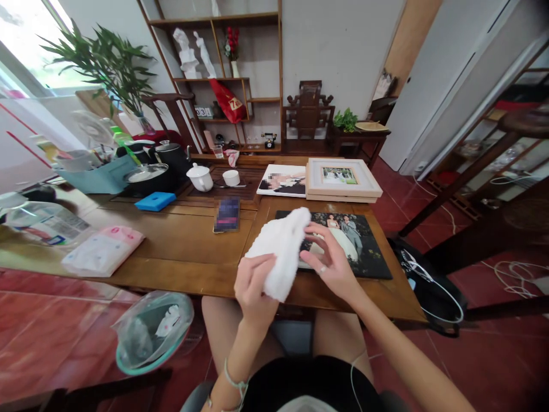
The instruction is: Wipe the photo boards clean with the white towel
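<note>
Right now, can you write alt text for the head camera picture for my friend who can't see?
A person's left hand grips a white cloth, the right hand open beside it, above a wooden table. A dark photo of a couple lies below, a phone beyond.

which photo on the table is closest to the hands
The dark photo panel, partly hidden behind the right hand; the lighter panel and framed photo lie farther back.
</note>
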Motion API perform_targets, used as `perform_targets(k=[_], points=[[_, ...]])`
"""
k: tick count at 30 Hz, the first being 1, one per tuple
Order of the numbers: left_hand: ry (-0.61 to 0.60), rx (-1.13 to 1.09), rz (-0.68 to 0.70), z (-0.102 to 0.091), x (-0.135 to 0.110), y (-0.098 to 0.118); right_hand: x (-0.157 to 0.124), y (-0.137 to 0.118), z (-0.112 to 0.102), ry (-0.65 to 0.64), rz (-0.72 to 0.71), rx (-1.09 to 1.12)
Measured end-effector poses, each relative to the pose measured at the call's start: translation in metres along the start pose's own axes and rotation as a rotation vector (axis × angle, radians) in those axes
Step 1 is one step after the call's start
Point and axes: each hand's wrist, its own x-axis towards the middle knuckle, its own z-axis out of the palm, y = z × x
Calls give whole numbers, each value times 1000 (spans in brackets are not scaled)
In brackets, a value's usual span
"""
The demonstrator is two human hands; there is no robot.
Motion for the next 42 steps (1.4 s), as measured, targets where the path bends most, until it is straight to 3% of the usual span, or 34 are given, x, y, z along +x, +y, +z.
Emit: perform_targets(k=[3,6,15,17,19,21,23,24,25,27,29,30,33,37,42], points=[[-30,-68,178,15,1,15,-16,-11,-14,-41,254,191],[-59,-104,272,27,-2,26,-24,-20,-25,27,440,328],[-255,-164,728,48,1,45,-28,-13,-35,244,646,603],[-374,-175,742,49,8,41,-23,-13,-42,394,523,579],[-496,-172,644,49,18,30,-18,-12,-57,604,280,456],[-579,-159,404,50,31,9,-15,-7,-80,862,-11,198],[-631,-132,79,53,43,-21,-16,2,-108,1072,-262,-208],[-630,-113,-89,57,48,-38,-18,8,-120,1054,-318,-469],[-646,-110,-248,61,52,-55,-21,15,-132,928,-369,-711],[-729,-185,-547,73,56,-84,-28,28,-146,500,-416,-1055],[-755,-302,-696,85,56,-104,-33,39,-151,157,-419,-1231],[-757,-347,-719,91,56,-110,-35,45,-151,70,-414,-1273],[-768,-343,-648,103,54,-118,-36,57,-147,25,-397,-1271],[-746,-184,-415,113,53,-123,-31,64,-144,-8,-355,-1180],[-715,-105,-205,114,50,-125,-23,64,-131,9,-302,-1212]])
